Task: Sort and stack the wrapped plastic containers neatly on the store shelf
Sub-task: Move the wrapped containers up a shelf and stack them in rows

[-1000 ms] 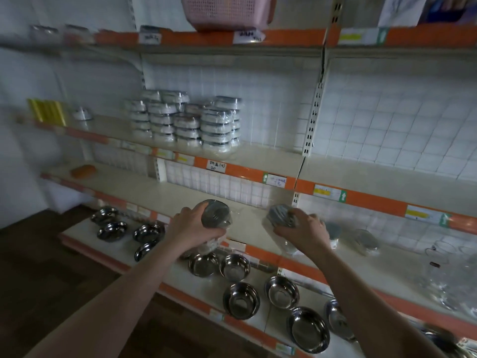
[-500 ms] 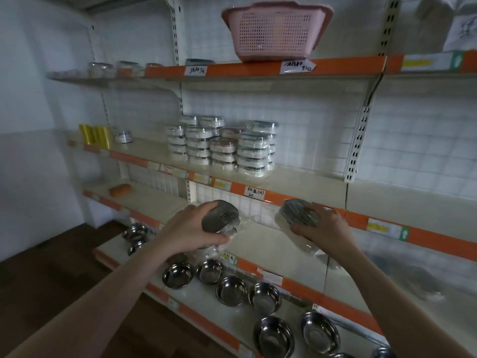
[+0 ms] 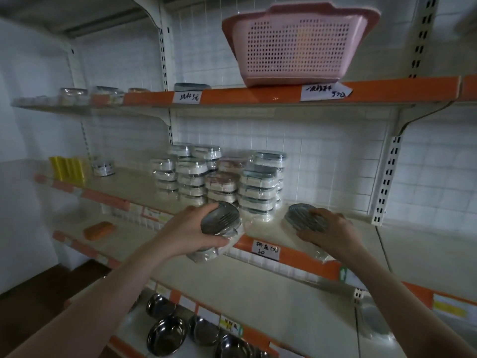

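At nine o'clock in my view I see yellow packs standing on the middle shelf, with a small wrapped tub just beside them. One shelf lower, at about eight o'clock, lies an orange block.

Near the centre, at eleven o'clock from my hands, the stacked wrapped containers sit in several columns toward the back of the middle shelf, close against the white tiled wall.

My left hand is clamped around a wrapped container with a grey slotted lid, tilted so the lid faces me. It is in the air in front of the shelf's orange edge strip, just below the front column of the stack.

My right hand, at three o'clock from the left one, is closed over a second wrapped container, fingers spread across its grey lid. This one is at the shelf front, right of the stack; I cannot tell whether it rests on the board.

At twelve o'clock a pink basket sits on the top shelf. At six o'clock steel bowls line the lowest shelf.
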Action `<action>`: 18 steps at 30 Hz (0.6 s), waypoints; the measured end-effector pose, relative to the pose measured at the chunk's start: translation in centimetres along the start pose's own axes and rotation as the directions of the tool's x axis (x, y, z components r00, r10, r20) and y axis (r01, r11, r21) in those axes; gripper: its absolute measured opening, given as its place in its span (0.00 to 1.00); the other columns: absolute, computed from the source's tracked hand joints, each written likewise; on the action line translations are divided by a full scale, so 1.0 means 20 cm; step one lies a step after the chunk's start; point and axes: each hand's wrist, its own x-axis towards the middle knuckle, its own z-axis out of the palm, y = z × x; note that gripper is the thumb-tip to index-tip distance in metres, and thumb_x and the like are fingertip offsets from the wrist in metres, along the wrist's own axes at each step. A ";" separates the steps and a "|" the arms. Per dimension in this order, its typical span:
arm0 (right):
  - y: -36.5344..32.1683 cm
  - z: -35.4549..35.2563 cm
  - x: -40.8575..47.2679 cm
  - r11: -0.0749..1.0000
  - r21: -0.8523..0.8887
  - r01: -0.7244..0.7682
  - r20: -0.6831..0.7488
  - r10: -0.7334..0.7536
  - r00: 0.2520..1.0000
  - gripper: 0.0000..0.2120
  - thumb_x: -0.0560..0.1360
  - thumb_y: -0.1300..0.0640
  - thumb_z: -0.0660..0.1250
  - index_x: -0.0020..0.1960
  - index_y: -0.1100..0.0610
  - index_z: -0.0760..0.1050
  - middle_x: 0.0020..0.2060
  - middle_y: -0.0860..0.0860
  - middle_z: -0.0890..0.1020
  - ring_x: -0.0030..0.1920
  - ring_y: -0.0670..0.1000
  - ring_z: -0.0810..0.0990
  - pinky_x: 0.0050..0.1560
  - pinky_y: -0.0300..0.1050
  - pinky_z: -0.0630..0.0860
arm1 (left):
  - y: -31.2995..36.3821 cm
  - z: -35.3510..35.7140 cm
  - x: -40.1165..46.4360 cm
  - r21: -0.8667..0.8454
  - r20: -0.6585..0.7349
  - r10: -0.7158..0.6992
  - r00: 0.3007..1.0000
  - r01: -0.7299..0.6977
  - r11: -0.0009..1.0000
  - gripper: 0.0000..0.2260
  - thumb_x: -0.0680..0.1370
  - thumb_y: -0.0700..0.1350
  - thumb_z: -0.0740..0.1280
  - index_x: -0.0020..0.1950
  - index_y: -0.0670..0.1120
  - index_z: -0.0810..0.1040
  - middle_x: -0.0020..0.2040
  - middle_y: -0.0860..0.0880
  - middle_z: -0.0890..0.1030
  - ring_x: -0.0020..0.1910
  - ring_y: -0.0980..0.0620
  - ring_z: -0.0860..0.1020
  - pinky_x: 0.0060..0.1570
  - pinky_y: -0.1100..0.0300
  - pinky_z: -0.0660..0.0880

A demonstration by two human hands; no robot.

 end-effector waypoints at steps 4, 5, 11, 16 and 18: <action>-0.01 0.08 0.15 0.999 -0.026 -0.047 -0.052 0.046 0.998 0.31 0.63 0.40 0.74 0.64 0.44 0.72 0.53 0.54 0.79 0.52 0.56 0.77 0.50 0.50 0.76 | -0.11 0.00 0.23 -0.005 0.067 0.075 0.995 -0.075 0.997 0.43 0.61 0.66 0.73 0.73 0.62 0.61 0.68 0.53 0.71 0.62 0.53 0.73 0.60 0.56 0.71; -0.02 0.10 0.18 0.997 -0.030 -0.066 -0.064 0.064 0.996 0.31 0.63 0.40 0.74 0.64 0.44 0.72 0.53 0.54 0.79 0.52 0.56 0.77 0.50 0.50 0.76 | -0.14 0.00 0.29 -0.012 0.086 0.103 0.991 -0.102 0.995 0.44 0.58 0.69 0.71 0.72 0.63 0.61 0.68 0.53 0.71 0.61 0.54 0.73 0.60 0.56 0.71; -0.09 0.23 0.37 0.975 -0.051 -0.218 -0.177 0.206 0.962 0.31 0.63 0.41 0.74 0.64 0.47 0.73 0.52 0.56 0.78 0.50 0.57 0.78 0.46 0.45 0.73 | -0.32 -0.07 0.68 -0.035 0.169 0.280 0.945 -0.278 0.960 0.44 0.61 0.67 0.73 0.74 0.62 0.60 0.72 0.55 0.67 0.66 0.55 0.68 0.62 0.59 0.68; -0.15 0.28 0.42 0.949 -0.096 -0.302 -0.248 0.271 0.930 0.33 0.62 0.39 0.73 0.65 0.47 0.73 0.52 0.56 0.80 0.51 0.57 0.79 0.47 0.47 0.75 | -0.36 -0.15 0.98 -0.036 0.200 0.421 0.885 -0.423 0.906 0.40 0.68 0.58 0.74 0.75 0.57 0.59 0.74 0.54 0.63 0.70 0.54 0.65 0.61 0.65 0.63; -0.15 0.29 0.42 0.938 -0.099 -0.332 -0.282 0.293 0.914 0.32 0.63 0.41 0.75 0.64 0.48 0.74 0.52 0.57 0.80 0.51 0.58 0.78 0.48 0.49 0.76 | -0.34 -0.17 1.09 -0.051 0.234 0.463 0.855 -0.465 0.884 0.40 0.68 0.60 0.73 0.76 0.58 0.58 0.76 0.55 0.60 0.72 0.54 0.63 0.65 0.61 0.62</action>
